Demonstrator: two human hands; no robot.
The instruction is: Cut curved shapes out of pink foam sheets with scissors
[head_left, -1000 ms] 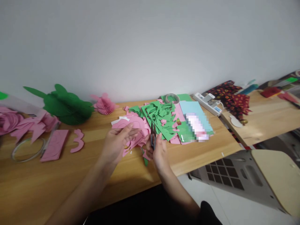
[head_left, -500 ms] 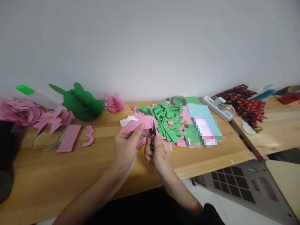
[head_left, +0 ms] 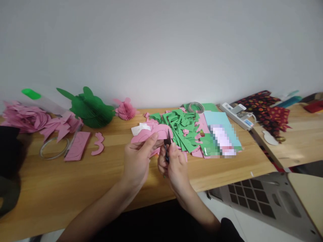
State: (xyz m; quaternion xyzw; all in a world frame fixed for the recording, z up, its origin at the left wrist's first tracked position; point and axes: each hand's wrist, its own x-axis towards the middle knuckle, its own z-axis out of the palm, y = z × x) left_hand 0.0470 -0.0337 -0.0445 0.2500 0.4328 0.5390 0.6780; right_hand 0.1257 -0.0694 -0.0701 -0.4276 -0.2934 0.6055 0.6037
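Left hand [head_left: 137, 159] holds pink paper [head_left: 162, 130], right hand [head_left: 176, 164] one pair of scissors [head_left: 167, 142].

Scissors [head_left: 167, 142], green paper scraps [head_left: 180, 129] and a wooden table [head_left: 101, 179] suggest a craft workspace.

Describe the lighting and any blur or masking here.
Head view: the wall is brightest low in the middle, duller toward the upper corners; head view: a pixelated patch overlaps the blue sheet; head view: the scissors look dark, with soft detail.
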